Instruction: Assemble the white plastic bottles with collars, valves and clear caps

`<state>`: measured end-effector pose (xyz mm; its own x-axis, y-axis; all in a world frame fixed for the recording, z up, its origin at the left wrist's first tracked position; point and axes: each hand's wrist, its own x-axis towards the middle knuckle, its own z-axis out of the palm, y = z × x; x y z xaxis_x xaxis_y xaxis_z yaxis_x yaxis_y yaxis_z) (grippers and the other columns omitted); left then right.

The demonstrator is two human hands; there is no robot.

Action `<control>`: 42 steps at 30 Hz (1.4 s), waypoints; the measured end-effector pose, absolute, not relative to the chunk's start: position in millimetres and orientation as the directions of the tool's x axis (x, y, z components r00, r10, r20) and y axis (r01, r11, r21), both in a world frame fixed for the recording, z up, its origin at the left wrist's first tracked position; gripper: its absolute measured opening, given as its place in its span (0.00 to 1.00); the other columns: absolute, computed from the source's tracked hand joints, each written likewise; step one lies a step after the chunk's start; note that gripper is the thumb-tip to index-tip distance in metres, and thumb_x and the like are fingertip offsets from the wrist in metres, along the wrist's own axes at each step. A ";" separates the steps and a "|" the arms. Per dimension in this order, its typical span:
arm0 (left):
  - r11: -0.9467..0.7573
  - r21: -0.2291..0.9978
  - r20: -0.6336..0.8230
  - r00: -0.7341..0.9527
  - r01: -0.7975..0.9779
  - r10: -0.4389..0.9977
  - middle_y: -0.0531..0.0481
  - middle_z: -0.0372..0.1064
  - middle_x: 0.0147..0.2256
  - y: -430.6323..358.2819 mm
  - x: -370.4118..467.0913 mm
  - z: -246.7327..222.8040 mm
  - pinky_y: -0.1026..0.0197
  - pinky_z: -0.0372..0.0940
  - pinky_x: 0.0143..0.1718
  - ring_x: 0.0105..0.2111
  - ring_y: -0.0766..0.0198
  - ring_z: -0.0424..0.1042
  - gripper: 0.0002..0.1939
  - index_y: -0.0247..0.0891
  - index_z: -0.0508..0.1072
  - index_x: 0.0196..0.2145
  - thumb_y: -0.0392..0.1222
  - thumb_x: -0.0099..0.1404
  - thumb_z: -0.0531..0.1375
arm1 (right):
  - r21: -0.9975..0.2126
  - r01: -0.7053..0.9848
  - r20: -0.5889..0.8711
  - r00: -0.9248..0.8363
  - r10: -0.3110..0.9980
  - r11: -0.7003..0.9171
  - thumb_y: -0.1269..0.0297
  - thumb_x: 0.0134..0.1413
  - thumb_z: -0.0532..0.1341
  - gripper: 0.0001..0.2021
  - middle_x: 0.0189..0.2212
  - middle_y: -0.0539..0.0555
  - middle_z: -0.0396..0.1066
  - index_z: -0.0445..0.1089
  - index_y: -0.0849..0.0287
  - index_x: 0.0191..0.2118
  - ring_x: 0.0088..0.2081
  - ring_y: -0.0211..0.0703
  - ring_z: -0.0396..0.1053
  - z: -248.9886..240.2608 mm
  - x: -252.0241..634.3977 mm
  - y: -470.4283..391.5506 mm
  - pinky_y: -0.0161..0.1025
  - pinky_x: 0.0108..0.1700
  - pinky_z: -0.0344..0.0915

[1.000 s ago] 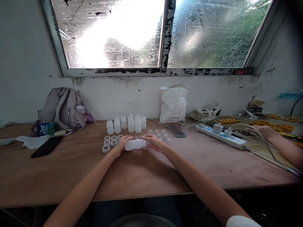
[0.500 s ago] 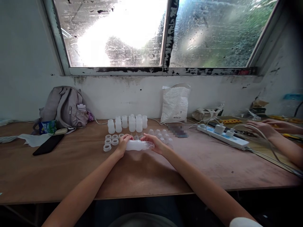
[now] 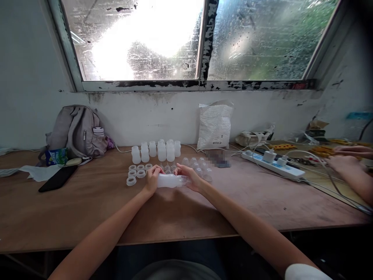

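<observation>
A frosted white baby bottle (image 3: 169,180) lies sideways between my two hands, just above the table's surface. My left hand (image 3: 152,179) is wrapped round its base end. At the other end, my right hand (image 3: 190,177) closes round the clear cap (image 3: 184,180), its fingers partly covering it. Behind my hands, small clear teats (image 3: 168,168) stand on the table, partly hidden. Left of these are several white collar rings (image 3: 131,181); to the right are several clear caps (image 3: 199,171). More frosted bottles (image 3: 136,155) stand upright in a group farther back.
A black phone (image 3: 57,179) and a grey backpack (image 3: 76,132) are on the left. Against the wall leans a white plastic bag (image 3: 215,126). At right lie a power strip (image 3: 287,169) with cables and, beyond it, another person's hands (image 3: 346,161) near yellow parts.
My right hand has closed farther over the clear cap, covering more of it. The bottle has shifted slightly right. The other person's hands have moved to the right.
</observation>
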<state>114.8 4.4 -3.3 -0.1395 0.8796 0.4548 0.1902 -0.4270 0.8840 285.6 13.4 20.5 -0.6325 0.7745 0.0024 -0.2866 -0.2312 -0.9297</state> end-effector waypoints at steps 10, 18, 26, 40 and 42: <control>-0.414 0.862 0.471 -0.159 0.292 0.868 0.54 0.62 0.17 4.1 116.2 -1.5 0.65 0.54 0.25 0.21 0.67 0.60 0.10 0.39 0.59 0.16 0.37 0.53 0.47 | -0.922 -0.292 -0.050 -0.564 0.824 -0.255 0.56 0.47 0.56 0.14 0.17 0.48 0.61 0.63 0.61 0.21 0.17 0.33 0.58 7.1 279.5 14.8 0.32 0.20 0.55; -0.360 0.882 0.430 -0.206 0.305 0.879 0.54 0.64 0.16 4.1 114.2 0.0 0.65 0.53 0.22 0.20 0.65 0.61 0.10 0.39 0.57 0.17 0.37 0.54 0.47 | -0.909 -0.355 -0.024 -0.482 0.876 -0.220 0.55 0.45 0.57 0.14 0.17 0.47 0.60 0.63 0.61 0.21 0.18 0.33 0.57 -5.6 270.6 10.7 0.32 0.20 0.55; -0.350 0.880 0.434 -0.245 0.321 0.867 0.54 0.65 0.16 -3.1 115.8 2.5 0.65 0.53 0.22 0.20 0.65 0.63 0.11 0.39 0.56 0.17 0.39 0.56 0.46 | -0.899 -0.413 0.030 -0.393 0.919 -0.148 0.56 0.44 0.58 0.13 0.17 0.46 0.58 0.62 0.61 0.20 0.19 0.32 0.55 -8.1 263.3 1.8 0.32 0.21 0.52; -0.433 0.790 0.514 -0.084 0.434 0.854 0.53 0.65 0.21 -4.7 114.1 4.5 0.65 0.56 0.27 0.24 0.65 0.63 0.12 0.38 0.63 0.19 0.37 0.56 0.45 | -0.954 -0.152 0.283 -0.153 0.947 0.260 0.59 0.41 0.58 0.12 0.17 0.48 0.59 0.61 0.59 0.16 0.23 0.35 0.55 -4.5 270.8 14.8 0.33 0.26 0.52; -0.445 0.772 0.522 -0.053 0.453 0.851 0.53 0.65 0.22 -6.3 114.2 5.1 0.65 0.56 0.28 0.25 0.65 0.63 0.12 0.38 0.64 0.19 0.37 0.56 0.46 | -0.940 -0.099 0.330 -0.034 0.943 0.326 0.59 0.42 0.57 0.13 0.16 0.49 0.58 0.60 0.59 0.15 0.23 0.36 0.55 -1.4 274.3 19.5 0.34 0.26 0.52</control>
<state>114.2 -6.3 5.1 -0.0530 0.8513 0.5220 0.4530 -0.4454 0.7723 274.3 19.5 -1.4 -0.0340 0.9432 0.3304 -0.0986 0.3258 -0.9403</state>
